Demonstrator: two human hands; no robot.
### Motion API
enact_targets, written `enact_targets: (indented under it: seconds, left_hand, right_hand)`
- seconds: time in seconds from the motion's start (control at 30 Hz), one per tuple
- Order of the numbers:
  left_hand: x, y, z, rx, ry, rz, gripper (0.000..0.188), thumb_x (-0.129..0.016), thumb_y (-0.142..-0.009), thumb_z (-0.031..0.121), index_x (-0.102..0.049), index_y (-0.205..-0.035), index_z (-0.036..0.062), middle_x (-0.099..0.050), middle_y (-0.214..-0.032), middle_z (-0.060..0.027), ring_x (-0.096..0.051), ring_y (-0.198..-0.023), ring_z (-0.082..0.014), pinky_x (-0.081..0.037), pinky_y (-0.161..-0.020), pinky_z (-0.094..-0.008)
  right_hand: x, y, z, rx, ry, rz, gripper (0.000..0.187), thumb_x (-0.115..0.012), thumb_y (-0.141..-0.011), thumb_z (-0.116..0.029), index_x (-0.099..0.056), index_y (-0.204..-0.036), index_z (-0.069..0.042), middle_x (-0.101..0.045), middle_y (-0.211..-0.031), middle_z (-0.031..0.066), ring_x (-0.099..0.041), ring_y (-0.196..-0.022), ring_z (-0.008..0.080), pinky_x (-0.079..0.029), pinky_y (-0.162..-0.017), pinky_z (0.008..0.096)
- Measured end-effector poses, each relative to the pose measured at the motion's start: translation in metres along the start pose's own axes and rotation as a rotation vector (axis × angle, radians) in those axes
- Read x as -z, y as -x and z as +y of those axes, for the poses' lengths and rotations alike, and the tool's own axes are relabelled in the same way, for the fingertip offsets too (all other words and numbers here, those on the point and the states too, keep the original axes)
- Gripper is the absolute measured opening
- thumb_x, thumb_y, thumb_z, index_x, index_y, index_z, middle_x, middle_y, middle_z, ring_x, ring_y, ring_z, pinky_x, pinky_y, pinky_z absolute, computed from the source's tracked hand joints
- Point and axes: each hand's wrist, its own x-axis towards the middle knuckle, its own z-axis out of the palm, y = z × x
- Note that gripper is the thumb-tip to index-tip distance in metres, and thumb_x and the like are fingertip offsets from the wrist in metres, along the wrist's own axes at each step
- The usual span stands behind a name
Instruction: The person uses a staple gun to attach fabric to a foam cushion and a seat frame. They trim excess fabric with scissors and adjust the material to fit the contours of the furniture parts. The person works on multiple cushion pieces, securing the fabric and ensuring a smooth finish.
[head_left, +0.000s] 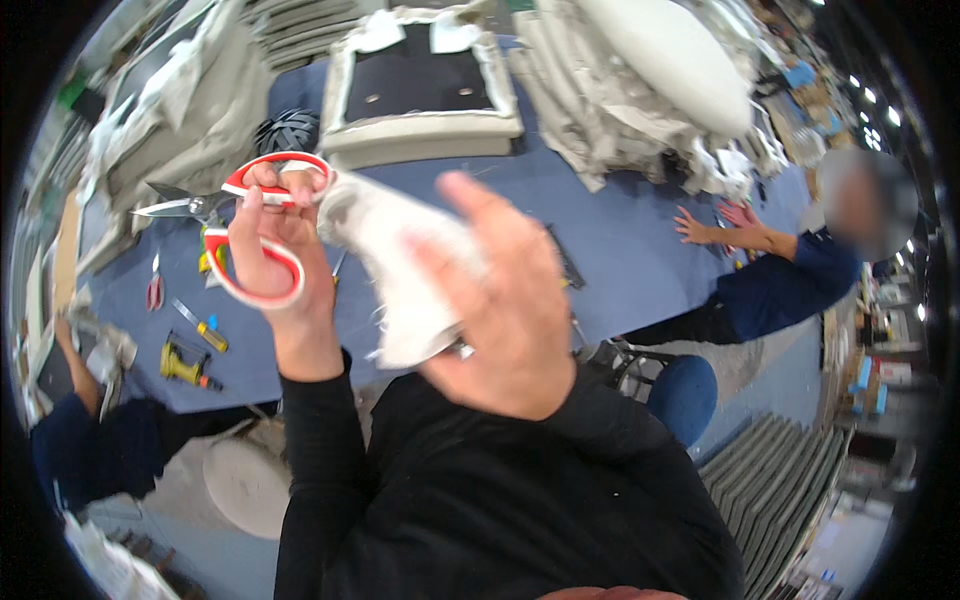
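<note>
Large scissors (pixel 200 207) with red-and-white handles are in my left hand (pixel 290 240), its fingers through the loops. The blades are spread and point left. A strip of off-white fabric (pixel 385 255) hangs between my hands, its upper end beside my left fingers and its lower edge frayed. My right hand (pixel 520 310) is in front of the fabric's right side, smeared by motion. One right finger points up, but whether that hand grips the fabric cannot be made out. Beyond, a beige upholstered panel (pixel 430 143) with a dark centre lies on the blue-grey table (pixel 640 250).
Small scissors (pixel 155 285), a screwdriver (pixel 200 325) and a yellow-black power tool (pixel 187 363) lie at left. Fabric covers (pixel 580 110) are heaped at back right. Co-workers' hands (pixel 705 226) are at the right and a co-worker's arm (pixel 80 370) at the left. A blue stool (pixel 684 400) stands right.
</note>
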Motion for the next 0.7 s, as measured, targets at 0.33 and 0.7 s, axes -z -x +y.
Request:
enact_targets:
  seconds: [0.33,0.7]
  left_hand:
    - [0.287,0.08,-0.099,0.375,-1.514,0.45,0.051,-0.088,-0.09,0.045,-0.077,-0.109,-0.0006,-0.081,-0.095,-0.017,-0.078,-0.093,-0.0349,-0.058,-0.088,-0.0457]
    - [0.046,0.047,-0.022,-0.165,-0.766,0.038,0.018,-0.078,-0.1,0.013,-0.079,-0.11,-0.002,-0.081,-0.103,-0.0112,-0.075,-0.098,-0.0189,-0.057,-0.092,-0.0339]
  right_hand:
    - [0.035,-0.001,0.055,-0.248,-0.389,-0.192,0.086,-0.086,-0.084,-0.028,-0.05,-0.156,0.002,-0.06,-0.153,0.0244,-0.058,-0.144,0.0373,-0.042,-0.121,0.044]
    - [0.027,-0.007,0.083,-0.335,-0.523,-0.076,0.057,-0.069,-0.098,-0.029,-0.061,-0.144,0.003,-0.067,-0.146,0.0205,-0.062,-0.138,0.0289,-0.043,-0.119,0.0393]
